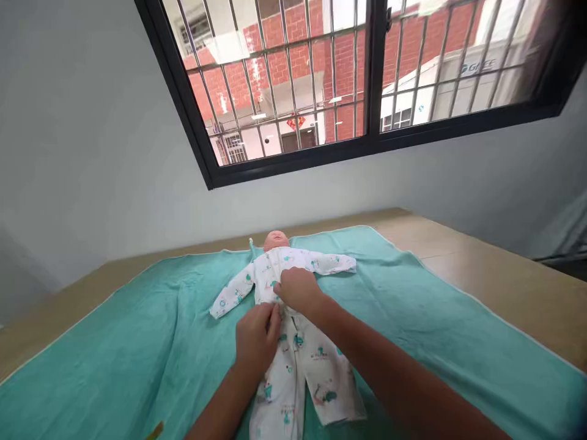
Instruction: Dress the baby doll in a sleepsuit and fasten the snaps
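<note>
A baby doll point(276, 239) lies on its back on a teal towel point(202, 354), its head toward the wall. It wears a white printed baby top point(331, 263) with both sleeves spread wide, and matching trousers point(280, 391) whose legs point toward me. My left hand point(257, 335) is closed at the waist, its thumb and fingers pinching cloth near the top's lower edge. Just above it, my right hand point(299, 289) is closed on the front of the top. Both hands hide part of the doll's belly, and the exact folds between the fingers cannot be made out.
Beneath the towel is a wooden table point(458, 256), its surface showing along the back and right side. A grey-white wall point(92, 153) rises behind it, with a dark-framed barred window point(293, 156) above. A small yellowish thing point(156, 431) shows at the bottom edge.
</note>
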A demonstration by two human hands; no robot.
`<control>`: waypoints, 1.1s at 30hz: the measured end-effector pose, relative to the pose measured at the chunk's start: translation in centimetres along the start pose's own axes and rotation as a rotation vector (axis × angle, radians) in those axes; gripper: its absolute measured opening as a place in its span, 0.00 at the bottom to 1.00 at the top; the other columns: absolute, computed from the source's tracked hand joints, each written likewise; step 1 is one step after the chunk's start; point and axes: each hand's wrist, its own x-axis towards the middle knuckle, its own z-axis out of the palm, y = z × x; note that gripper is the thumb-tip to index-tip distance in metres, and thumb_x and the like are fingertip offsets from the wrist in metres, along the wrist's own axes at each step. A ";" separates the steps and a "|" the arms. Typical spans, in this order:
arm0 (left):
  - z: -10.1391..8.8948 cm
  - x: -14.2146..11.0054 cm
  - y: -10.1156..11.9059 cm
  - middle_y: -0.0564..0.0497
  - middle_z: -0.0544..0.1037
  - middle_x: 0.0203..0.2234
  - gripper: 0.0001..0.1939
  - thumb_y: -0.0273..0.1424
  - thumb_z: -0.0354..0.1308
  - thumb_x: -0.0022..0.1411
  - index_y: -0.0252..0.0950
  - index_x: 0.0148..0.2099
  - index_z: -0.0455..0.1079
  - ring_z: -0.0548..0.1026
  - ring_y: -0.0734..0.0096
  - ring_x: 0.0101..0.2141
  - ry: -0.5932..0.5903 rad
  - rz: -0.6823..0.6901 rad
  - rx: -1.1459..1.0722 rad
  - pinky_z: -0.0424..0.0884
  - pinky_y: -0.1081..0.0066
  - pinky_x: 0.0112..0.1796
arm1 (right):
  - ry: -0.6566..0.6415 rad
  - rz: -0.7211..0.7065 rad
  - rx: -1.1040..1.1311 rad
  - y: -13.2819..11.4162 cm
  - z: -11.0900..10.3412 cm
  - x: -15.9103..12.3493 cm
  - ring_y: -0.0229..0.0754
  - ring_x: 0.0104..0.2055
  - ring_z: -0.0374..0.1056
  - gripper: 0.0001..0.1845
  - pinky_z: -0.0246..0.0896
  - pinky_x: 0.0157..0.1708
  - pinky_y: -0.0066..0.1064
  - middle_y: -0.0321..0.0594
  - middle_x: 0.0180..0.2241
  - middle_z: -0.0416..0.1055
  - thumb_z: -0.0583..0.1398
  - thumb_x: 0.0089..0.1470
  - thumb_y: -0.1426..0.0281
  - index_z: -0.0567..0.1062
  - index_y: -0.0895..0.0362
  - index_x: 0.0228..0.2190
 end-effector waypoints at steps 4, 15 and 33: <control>-0.3 4.8 0.7 0.55 0.73 0.21 0.15 0.40 0.44 0.64 0.39 0.37 0.68 0.68 0.72 0.19 -0.080 -0.265 -0.277 0.57 0.73 0.25 | -0.144 -0.160 0.220 3.1 -0.6 0.4 0.48 0.31 0.73 0.12 0.65 0.31 0.32 0.48 0.25 0.76 0.55 0.50 0.67 0.73 0.59 0.22; 1.0 8.3 1.8 0.52 0.78 0.33 0.12 0.37 0.51 0.60 0.41 0.42 0.70 0.72 0.67 0.34 -0.158 -0.231 -0.165 0.60 0.71 0.33 | -0.349 0.039 1.151 7.7 2.5 2.1 0.32 0.12 0.59 0.12 0.54 0.12 0.22 0.28 0.13 0.60 0.58 0.49 0.63 0.67 0.57 0.21; -1.2 9.2 -0.2 0.51 0.77 0.25 0.06 0.29 0.55 0.52 0.36 0.26 0.73 0.72 0.69 0.29 -0.332 -0.222 -0.241 0.61 0.71 0.30 | -0.370 0.122 1.368 7.0 1.6 1.5 0.29 0.15 0.51 0.10 0.44 0.12 0.22 0.28 0.16 0.57 0.63 0.46 0.63 0.72 0.57 0.28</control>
